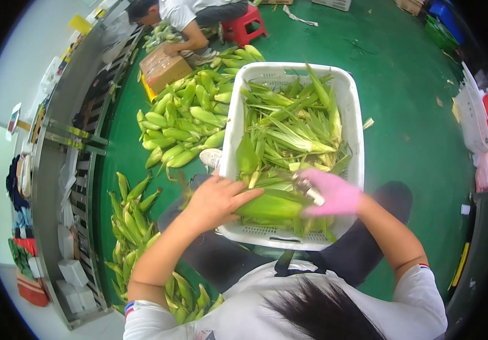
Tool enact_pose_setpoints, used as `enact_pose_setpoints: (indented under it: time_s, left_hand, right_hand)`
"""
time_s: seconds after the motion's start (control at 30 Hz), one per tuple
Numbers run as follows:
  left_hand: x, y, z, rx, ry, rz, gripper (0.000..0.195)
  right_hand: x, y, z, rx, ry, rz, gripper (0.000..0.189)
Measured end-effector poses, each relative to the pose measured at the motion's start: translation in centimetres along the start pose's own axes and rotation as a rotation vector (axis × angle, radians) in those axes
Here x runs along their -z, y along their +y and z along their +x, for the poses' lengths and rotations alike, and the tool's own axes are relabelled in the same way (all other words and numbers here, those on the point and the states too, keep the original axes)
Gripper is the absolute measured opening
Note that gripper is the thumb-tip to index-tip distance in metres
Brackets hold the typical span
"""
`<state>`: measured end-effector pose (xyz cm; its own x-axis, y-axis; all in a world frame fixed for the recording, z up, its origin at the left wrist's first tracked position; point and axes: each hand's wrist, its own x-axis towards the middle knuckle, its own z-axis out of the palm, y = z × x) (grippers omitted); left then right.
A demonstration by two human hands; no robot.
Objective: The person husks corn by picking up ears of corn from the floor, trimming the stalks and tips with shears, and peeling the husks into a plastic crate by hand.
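My left hand [222, 199], bare, grips one end of a green ear of corn in its husk [271, 206] over the near end of a white plastic crate [356, 127]. My right hand [333, 193] wears a pink glove and holds a hand tool with a metal part and a white end [313, 194] at the ear's other end; blur hides the tool's exact kind. Loose green corn husks and leaves [295, 123] fill much of the crate, which stands between my knees.
Husked-over ears lie in a pile [184, 119] left of the crate; untrimmed-looking ears [131, 225] lie nearer me. A co-worker [188, 25] bends over a cardboard box [165, 68] beside a red stool [246, 25]. A metal rack [74, 170] runs along the left.
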<state>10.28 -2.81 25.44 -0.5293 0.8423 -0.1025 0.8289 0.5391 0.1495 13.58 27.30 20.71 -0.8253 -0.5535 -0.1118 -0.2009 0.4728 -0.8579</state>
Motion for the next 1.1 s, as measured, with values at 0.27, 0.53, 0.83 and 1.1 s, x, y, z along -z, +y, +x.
enact_pose_setpoints:
  time_s: [0.27, 0.53, 0.83, 1.1]
  left_hand:
    - [-2.2, 2.9, -1.1, 0.379, 0.968, -0.550, 0.071]
    - [-8.5, 3.3, 2.4, 0.626, 0.945, -2.515, 0.055]
    - [-9.1, 3.2, -0.1, 0.453, 0.481, -1.858, 0.064]
    - [-7.8, 1.5, -0.5, 0.399, 0.029, -1.349, 0.074]
  right_hand:
    - [-8.2, -0.2, -1.2, -0.261, 0.183, 0.612, 0.075]
    - [-7.1, -2.7, -2.7, -0.315, 0.407, 0.303, 0.050]
    - [-2.9, -1.6, -2.8, -0.185, 0.264, -0.069, 0.076]
    - [0.0, -4.3, -2.5, -0.099, 0.043, -0.057, 0.068]
